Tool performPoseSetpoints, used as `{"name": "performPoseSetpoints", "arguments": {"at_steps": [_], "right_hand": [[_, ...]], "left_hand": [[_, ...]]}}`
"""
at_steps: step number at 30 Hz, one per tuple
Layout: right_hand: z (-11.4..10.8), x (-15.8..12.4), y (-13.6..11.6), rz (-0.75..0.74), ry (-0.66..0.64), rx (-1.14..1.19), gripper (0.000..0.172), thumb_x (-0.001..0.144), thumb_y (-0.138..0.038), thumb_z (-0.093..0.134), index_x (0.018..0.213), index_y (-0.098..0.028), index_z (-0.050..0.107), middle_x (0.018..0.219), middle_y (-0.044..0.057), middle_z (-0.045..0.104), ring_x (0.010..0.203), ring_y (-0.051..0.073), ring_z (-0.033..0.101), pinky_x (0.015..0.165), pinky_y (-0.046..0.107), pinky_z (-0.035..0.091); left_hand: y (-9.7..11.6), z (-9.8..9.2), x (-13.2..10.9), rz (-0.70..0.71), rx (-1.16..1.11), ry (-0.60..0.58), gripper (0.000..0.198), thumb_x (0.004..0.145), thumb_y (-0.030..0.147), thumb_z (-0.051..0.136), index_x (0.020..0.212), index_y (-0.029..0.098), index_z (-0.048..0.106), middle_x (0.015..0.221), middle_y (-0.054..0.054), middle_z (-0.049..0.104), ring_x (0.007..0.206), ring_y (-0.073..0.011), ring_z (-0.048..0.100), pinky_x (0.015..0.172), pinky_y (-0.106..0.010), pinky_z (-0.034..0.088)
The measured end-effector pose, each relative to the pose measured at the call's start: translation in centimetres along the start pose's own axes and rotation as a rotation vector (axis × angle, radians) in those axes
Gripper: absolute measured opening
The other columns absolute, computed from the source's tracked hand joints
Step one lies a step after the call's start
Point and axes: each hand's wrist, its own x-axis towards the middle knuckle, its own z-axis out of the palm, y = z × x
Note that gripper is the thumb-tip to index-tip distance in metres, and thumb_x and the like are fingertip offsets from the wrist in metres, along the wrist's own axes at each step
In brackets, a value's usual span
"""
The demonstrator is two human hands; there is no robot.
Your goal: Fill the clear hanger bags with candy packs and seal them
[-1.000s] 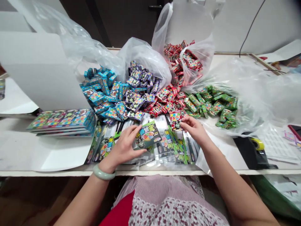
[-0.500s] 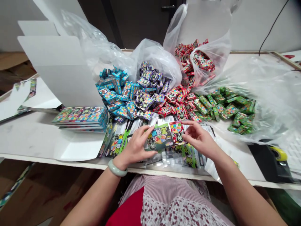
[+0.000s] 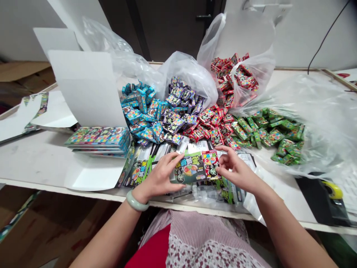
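My left hand [image 3: 160, 178] grips the left end of a dark printed carton sleeve [image 3: 191, 169] with green edging, thumb below and fingers above. At the sleeve's right end is a small red candy box [image 3: 210, 163], pinched between the thumb and fingers of my right hand [image 3: 237, 169]. The red box meets the sleeve's end; whether part of it sits inside cannot be made out. Flat dark printed sleeves [image 3: 138, 172] lie beneath and beside my hands, some overlapped by clear plastic.
Behind my hands lie heaps of blue boxes [image 3: 139, 108], purple boxes [image 3: 180, 96], red boxes [image 3: 212, 119] and green boxes [image 3: 275, 130], spilling from plastic bags [image 3: 189, 67]. A white open carton [image 3: 86, 87] holding stacked packs [image 3: 97, 136] stands left. A yellow tape roll [image 3: 333, 190] lies right.
The view has shifted slightly, so the table's things appear a little lower. Both hands keep their hold on the sleeve and the red box, with barely any movement between them.
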Motion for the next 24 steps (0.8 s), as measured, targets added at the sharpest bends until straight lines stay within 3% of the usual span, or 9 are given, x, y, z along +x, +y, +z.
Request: {"name": "performPoseSetpoints", "arguments": {"at_steps": [6, 9, 12, 15, 17, 20, 24], "right_hand": [[-0.4, -0.2, -0.5, 0.017, -0.142, -0.219, 0.05, 0.082, -0.018, 0.055, 0.131, -0.026, 0.042, 0.07, -0.005, 0.051, 0.062, 0.013, 0.052, 0.058, 0.029, 0.041], [-0.7, -0.2, -0.4, 0.008, -0.189, -0.269, 0.053, 0.084, -0.02, 0.055, 0.135, -0.027, 0.042, 0.071, -0.004, 0.054, 0.063, 0.014, 0.053, 0.058, 0.029, 0.042], [-0.4, 0.1, 0.3, -0.019, -0.046, -0.206, 0.056, 0.087, -0.026, 0.056, 0.14, -0.026, 0.036, 0.076, -0.002, 0.059, 0.066, 0.015, 0.056, 0.061, 0.03, 0.045], [0.7, 0.4, 1.1, -0.077, 0.134, -0.23, 0.039, 0.088, -0.033, 0.058, 0.125, -0.025, 0.052, 0.091, 0.004, 0.064, 0.081, 0.018, 0.061, 0.069, 0.033, 0.049], [1.8, 0.4, 1.4, -0.151, 0.129, -0.287, 0.027, 0.09, -0.035, 0.056, 0.115, -0.025, 0.061, 0.107, 0.008, 0.063, 0.099, 0.021, 0.06, 0.082, 0.037, 0.05], [3.1, 0.1, 1.6, -0.24, 0.067, -0.27, 0.028, 0.092, -0.036, 0.054, 0.115, -0.024, 0.063, 0.124, 0.009, 0.057, 0.118, 0.023, 0.053, 0.099, 0.041, 0.044], [2.6, 1.4, 1.7, -0.251, 0.244, -0.159, 0.025, 0.091, -0.038, 0.054, 0.108, -0.024, 0.066, 0.116, 0.008, 0.063, 0.112, 0.023, 0.057, 0.094, 0.039, 0.046]], "left_hand": [[0.0, -0.2, 0.1, 0.07, 0.049, -0.062, 0.097, 0.071, 0.042, 0.076, 0.149, 0.024, 0.022, 0.138, -0.015, 0.039, 0.126, -0.0343, 0.041, 0.104, -0.053, 0.041], [0.1, 0.1, 0.2, 0.079, 0.041, -0.069, 0.097, 0.071, 0.041, 0.077, 0.149, 0.023, 0.022, 0.138, -0.015, 0.04, 0.126, -0.0338, 0.041, 0.104, -0.052, 0.041], [0.0, 0.2, 0.3, 0.047, 0.032, -0.019, 0.096, 0.071, 0.04, 0.077, 0.149, 0.024, 0.022, 0.137, -0.015, 0.04, 0.126, -0.0338, 0.042, 0.104, -0.052, 0.041], [0.0, 0.2, 0.5, 0.017, 0.012, 0.021, 0.096, 0.071, 0.04, 0.077, 0.149, 0.025, 0.022, 0.135, -0.014, 0.041, 0.124, -0.0336, 0.043, 0.103, -0.053, 0.042], [0.2, 0.3, 0.5, 0.022, -0.002, 0.017, 0.097, 0.07, 0.04, 0.077, 0.149, 0.025, 0.023, 0.136, -0.015, 0.04, 0.125, -0.0335, 0.042, 0.104, -0.053, 0.041], [0.2, 0.4, 0.3, 0.029, -0.002, -0.001, 0.097, 0.07, 0.04, 0.078, 0.148, 0.024, 0.023, 0.137, -0.014, 0.039, 0.127, -0.0327, 0.041, 0.106, -0.051, 0.04], [-0.6, -0.8, -0.9, -0.05, 0.037, 0.055, 0.097, 0.069, 0.04, 0.078, 0.148, 0.023, 0.024, 0.136, -0.015, 0.04, 0.125, -0.0331, 0.043, 0.105, -0.052, 0.04]]}}
